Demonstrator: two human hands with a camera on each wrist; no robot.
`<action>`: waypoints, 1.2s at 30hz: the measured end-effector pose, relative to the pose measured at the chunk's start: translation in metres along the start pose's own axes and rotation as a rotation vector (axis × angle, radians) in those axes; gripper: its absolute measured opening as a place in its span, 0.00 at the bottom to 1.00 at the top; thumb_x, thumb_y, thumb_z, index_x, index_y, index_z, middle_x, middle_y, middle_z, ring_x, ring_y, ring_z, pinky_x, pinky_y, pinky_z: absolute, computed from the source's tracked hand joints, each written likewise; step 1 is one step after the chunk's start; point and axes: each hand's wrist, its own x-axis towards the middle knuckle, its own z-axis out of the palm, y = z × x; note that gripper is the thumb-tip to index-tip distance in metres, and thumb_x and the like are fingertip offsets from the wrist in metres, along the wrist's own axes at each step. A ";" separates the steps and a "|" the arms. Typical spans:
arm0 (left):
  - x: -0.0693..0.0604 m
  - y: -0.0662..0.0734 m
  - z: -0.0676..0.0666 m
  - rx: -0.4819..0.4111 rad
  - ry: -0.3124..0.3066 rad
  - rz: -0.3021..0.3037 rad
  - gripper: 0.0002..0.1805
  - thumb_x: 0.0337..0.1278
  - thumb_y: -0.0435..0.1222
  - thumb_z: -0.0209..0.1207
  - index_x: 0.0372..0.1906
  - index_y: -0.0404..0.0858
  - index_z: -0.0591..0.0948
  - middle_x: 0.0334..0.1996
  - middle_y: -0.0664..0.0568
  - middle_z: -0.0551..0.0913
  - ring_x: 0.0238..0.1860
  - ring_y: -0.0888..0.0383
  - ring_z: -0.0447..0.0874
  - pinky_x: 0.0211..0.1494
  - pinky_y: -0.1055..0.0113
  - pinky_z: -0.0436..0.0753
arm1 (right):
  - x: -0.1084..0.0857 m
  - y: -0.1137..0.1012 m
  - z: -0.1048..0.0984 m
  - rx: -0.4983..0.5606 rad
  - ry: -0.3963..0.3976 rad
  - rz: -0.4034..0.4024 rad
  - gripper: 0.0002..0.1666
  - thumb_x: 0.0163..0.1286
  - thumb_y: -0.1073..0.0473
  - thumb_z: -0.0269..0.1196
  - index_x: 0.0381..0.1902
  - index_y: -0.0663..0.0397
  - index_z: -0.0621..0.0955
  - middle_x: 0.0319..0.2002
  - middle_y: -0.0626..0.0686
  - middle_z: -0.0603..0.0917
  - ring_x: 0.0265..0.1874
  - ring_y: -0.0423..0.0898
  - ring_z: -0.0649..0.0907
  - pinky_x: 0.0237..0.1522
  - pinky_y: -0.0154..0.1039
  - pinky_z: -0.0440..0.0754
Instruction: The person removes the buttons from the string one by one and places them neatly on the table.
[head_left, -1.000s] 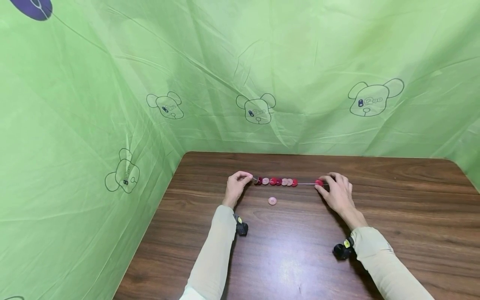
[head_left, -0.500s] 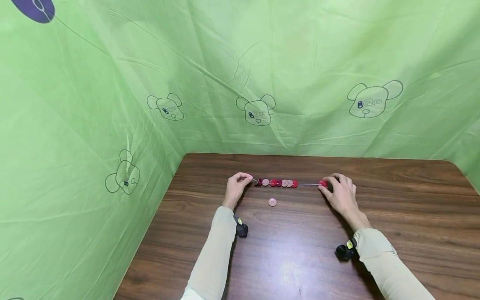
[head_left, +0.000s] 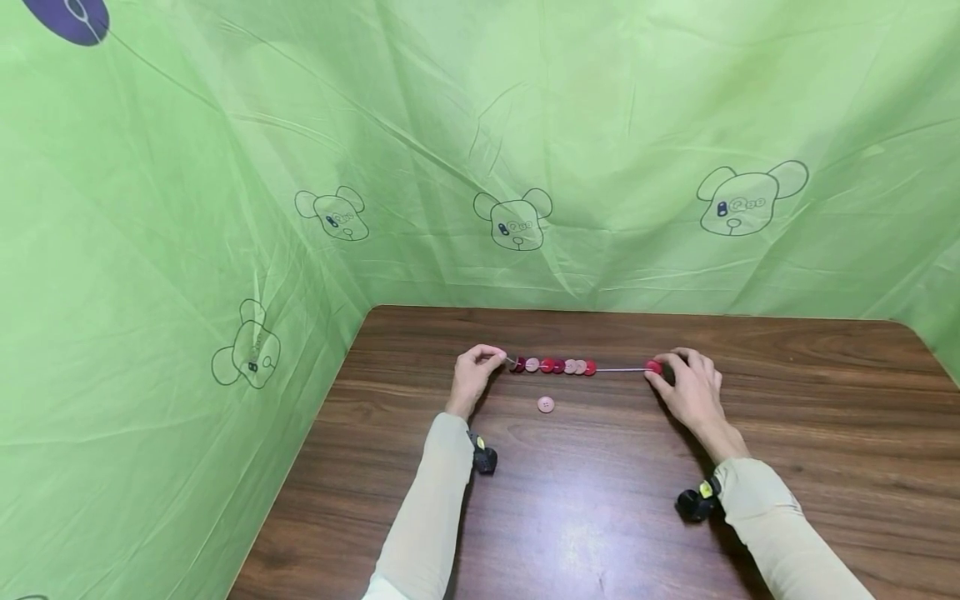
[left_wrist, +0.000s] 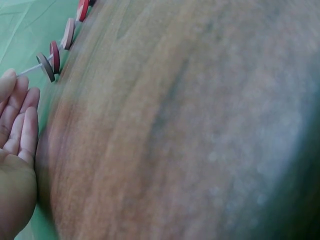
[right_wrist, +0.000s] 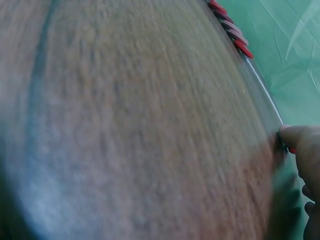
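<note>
A pale string (head_left: pixel 621 369) runs taut across the far part of the table, threaded through a row of red, pink and dark red buttons (head_left: pixel 558 366). Thumb and fingers of my left hand (head_left: pixel 471 377) pinch the string's left end, close to a dark, greyish button (left_wrist: pixel 45 67) that stands on edge in the left wrist view. At the other end my right hand (head_left: pixel 694 396) pinches a red button (head_left: pixel 653 367), with bare string between it and the row. Only a red sliver of that button shows beside the thumb in the right wrist view. A loose pink button (head_left: pixel 546 404) lies flat below the row.
The brown wooden table (head_left: pixel 577 483) meets a green cloth (head_left: pixel 420 125) at its back and left side. Black wrist cameras sit on both wrists, the left camera (head_left: pixel 484 460) and the right camera (head_left: pixel 693 504).
My right hand has slid to the right with the red button, so the bare stretch of string has grown longer. My left hand, the row and the loose pink button have stayed put.
</note>
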 end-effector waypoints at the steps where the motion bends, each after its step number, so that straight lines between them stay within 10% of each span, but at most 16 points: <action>1: 0.000 0.000 0.000 -0.003 0.000 0.002 0.07 0.55 0.39 0.66 0.35 0.39 0.85 0.34 0.49 0.87 0.33 0.65 0.81 0.37 0.73 0.76 | 0.000 0.001 0.000 -0.001 0.001 0.002 0.19 0.66 0.50 0.63 0.49 0.55 0.79 0.59 0.66 0.69 0.58 0.69 0.63 0.52 0.62 0.55; 36: -0.001 0.002 0.000 -0.018 0.003 0.030 0.05 0.55 0.37 0.66 0.34 0.40 0.86 0.32 0.52 0.87 0.32 0.66 0.80 0.36 0.74 0.75 | -0.001 0.014 -0.020 0.020 0.026 0.090 0.21 0.68 0.47 0.60 0.49 0.57 0.78 0.60 0.67 0.68 0.59 0.70 0.61 0.54 0.63 0.53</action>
